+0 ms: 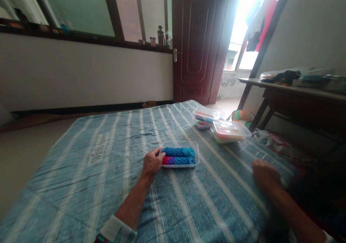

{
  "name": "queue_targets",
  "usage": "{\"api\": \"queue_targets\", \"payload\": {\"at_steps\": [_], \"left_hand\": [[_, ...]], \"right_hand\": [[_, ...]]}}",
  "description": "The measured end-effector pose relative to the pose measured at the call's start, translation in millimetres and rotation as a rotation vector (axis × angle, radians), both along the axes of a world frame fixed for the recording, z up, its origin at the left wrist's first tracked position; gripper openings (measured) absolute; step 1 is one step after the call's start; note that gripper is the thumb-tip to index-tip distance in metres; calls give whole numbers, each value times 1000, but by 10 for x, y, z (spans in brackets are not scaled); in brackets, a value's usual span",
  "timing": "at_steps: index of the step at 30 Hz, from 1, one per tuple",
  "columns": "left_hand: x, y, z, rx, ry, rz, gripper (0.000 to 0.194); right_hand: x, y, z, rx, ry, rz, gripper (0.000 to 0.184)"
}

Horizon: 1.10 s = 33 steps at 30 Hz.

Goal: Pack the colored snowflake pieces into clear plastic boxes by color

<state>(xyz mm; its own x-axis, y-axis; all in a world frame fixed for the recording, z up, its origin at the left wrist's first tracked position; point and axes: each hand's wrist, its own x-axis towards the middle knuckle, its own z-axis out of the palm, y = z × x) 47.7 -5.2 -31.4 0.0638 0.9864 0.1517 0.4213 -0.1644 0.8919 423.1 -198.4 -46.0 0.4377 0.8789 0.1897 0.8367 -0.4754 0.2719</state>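
On the left hand (pixel 152 163) I see fingers (pixel 159 156) curled against the clear plastic tub (pixel 196 153); a knock could tip its blue crocheted pieces (pixel 177 152) onto the striped bedcover (pixel 81 185); the right hand (pixel 266 176) blurs, so I cannot tell its fingers.

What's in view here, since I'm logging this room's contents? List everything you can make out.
Striped sheet: 1, blue and white, covering the bed.
Tub: 1, clear, on the bed, holding the crochet pieces.
Crochet pieces: 2, blue with teal, red and purple, in the tub.
Lidded tubs: 2, clear, colourful contents, far end of the bed.
Door: 1, dark brown, straight ahead.
Flask: 1, metal, on the window ledge.
Table: 1, dark wood, right, with items on top.
Clothes: red and white, hanging in the bright doorway.
Left hand: 1, at the tub's edge.
Right hand: 1, blurred, on the sheet.
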Motion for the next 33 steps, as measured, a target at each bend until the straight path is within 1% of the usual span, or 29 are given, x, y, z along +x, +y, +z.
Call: {"api": "queue_targets", "payload": {"at_steps": [7, 10, 14, 16, 19, 21, 24, 27, 29, 31, 33], "left_hand": [[16, -47, 29, 24, -6, -16, 31], [29, -55, 33, 30, -8, -14, 30], [46, -54, 26, 30, -23, -8, 33], [51, -54, 25, 32, -27, -2, 33], [58, -50, 22, 35, -30, 1, 31], [64, -41, 16, 31, -34, -3, 31], [78, -19, 4, 18, -40, -8, 34], [97, 6, -7, 6, -39, -4, 35], [110, 16, -11, 1, -40, 6, 34], [121, 16, -13, -1, -44, 17, 34], [129, 9, -13, -4, -48, 24, 32]], "right_hand": [[13, -97, -64, -15, -24, 90, 32], [69, -143, -53, -35, 36, 124, 28], [95, -181, -34, -36, 175, 202, 22], [51, -210, -33, -33, 227, 254, 22], [-88, -287, -11, -36, 249, 320, 23], [-209, -347, 39, -52, 240, 341, 25], [-379, -392, 167, -96, 209, 330, 25], [-479, -361, 286, -154, 180, 304, 25], [-504, -336, 332, -184, 182, 307, 25], [-519, -350, 380, -161, 215, 337, 23], [-547, -423, 482, -37, 288, 394, 20]]}}
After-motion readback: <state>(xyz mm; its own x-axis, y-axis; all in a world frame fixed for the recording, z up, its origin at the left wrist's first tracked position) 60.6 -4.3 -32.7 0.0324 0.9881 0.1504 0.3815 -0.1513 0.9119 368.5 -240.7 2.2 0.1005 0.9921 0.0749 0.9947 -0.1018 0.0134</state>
